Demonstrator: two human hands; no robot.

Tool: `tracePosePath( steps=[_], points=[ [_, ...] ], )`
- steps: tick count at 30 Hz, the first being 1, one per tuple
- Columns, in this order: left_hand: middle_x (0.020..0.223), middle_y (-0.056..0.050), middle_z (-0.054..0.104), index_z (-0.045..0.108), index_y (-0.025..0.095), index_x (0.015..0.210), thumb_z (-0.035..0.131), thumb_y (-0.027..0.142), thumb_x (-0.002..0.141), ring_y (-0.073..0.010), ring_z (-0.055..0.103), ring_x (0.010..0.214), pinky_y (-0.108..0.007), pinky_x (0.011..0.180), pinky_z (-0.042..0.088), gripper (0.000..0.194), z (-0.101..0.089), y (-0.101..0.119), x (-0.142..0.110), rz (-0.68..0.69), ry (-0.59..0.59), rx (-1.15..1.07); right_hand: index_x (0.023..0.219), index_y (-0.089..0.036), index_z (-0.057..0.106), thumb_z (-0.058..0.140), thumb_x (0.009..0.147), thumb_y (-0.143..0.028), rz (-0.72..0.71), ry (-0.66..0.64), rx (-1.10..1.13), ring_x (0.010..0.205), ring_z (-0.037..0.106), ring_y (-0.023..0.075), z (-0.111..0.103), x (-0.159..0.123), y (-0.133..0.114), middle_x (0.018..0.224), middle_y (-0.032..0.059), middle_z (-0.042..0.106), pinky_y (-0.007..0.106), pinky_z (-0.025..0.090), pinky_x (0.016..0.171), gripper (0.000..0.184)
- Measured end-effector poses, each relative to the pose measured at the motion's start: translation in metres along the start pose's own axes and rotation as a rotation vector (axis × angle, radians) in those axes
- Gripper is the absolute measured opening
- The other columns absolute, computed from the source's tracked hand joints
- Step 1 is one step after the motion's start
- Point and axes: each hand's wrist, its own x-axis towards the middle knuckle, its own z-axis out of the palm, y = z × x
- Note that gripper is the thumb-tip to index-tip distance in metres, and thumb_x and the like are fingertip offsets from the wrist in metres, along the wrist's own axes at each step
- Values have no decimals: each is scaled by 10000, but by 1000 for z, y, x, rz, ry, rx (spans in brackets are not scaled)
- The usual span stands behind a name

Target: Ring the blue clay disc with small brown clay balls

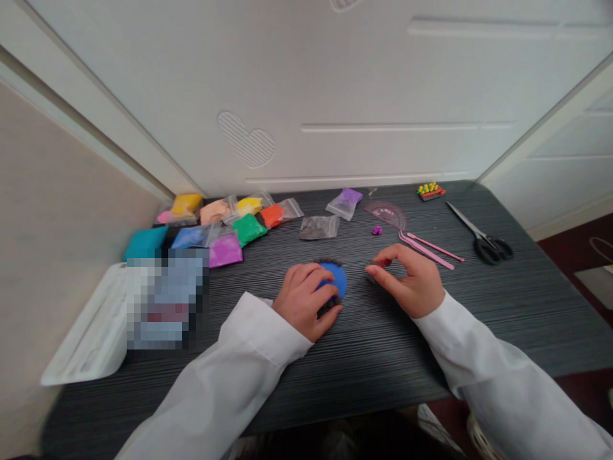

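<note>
My left hand point(306, 297) curls over a blue disc point(339, 278) on the dark table, its fingers wrapped across the left part and holding it. Small dark lumps point(331, 261) that look like clay sit along the disc's far and near edges; the left side is hidden under my fingers. To the right of the disc, my right hand point(407, 281) pinches a small dark piece of clay point(370, 277) between thumb and index finger, apart from the disc. Behind the disc lies a clear zip bag point(319, 227) with dark clay in it.
Several bags of coloured clay, such as a green one point(248, 230), lie at the back left beside a white tray point(86, 326). A protractor point(387, 214), pink tweezers point(426, 249), scissors point(481, 236) and a small yellow-topped model point(430, 191) lie at the right.
</note>
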Motion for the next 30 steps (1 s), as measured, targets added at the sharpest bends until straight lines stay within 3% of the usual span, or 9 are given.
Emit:
tracePosePath(
  steps=[8, 11, 17, 23, 26, 30],
  points=[
    [999, -43, 583, 604, 214, 844, 509, 337, 735, -223, 431, 1019, -410, 881, 316, 190, -2, 2, 0, -7, -27, -13, 1023, -214, 541, 459, 789, -217, -76, 57, 27, 804, 582, 143, 0, 2, 3, 904, 43, 631, 308, 456, 746, 248],
    [999, -45, 582, 603, 210, 852, 504, 349, 737, -224, 431, 1017, -408, 880, 316, 206, -1, 2, 0, -10, -31, -13, 1005, -210, 550, 444, 800, -226, -62, 44, 32, 807, 583, 144, -2, 2, 4, 865, 39, 638, 299, 459, 730, 231],
    [1001, -50, 578, 603, 207, 863, 499, 378, 735, -227, 427, 1019, -412, 885, 309, 239, -3, 3, 1, -12, -40, -32, 788, -195, 575, 564, 728, -307, -33, 13, 23, 673, 577, 130, -1, 1, 2, 715, 13, 620, 264, 456, 640, 128],
    [1019, -58, 583, 588, 203, 951, 508, 396, 720, -241, 427, 1025, -436, 904, 290, 311, -7, 4, 2, -33, -45, -33, 972, -205, 560, 462, 788, -213, -75, 14, 52, 784, 581, 131, 3, 2, 0, 874, 36, 633, 287, 458, 725, 209],
    [1012, -57, 591, 586, 202, 970, 516, 371, 721, -240, 436, 1020, -440, 906, 291, 310, -10, 0, 3, -71, 7, -23, 981, -207, 564, 438, 797, -207, -73, -26, 62, 826, 572, 141, 3, 2, 0, 880, 36, 632, 297, 449, 740, 223],
    [964, -55, 598, 596, 182, 917, 508, 304, 740, -200, 477, 972, -396, 901, 332, 232, -10, -16, 4, -221, 188, -89, 885, -205, 593, 482, 779, -246, -45, -60, 54, 731, 558, 131, 4, 1, 1, 778, 20, 619, 281, 442, 678, 159]
  ],
)
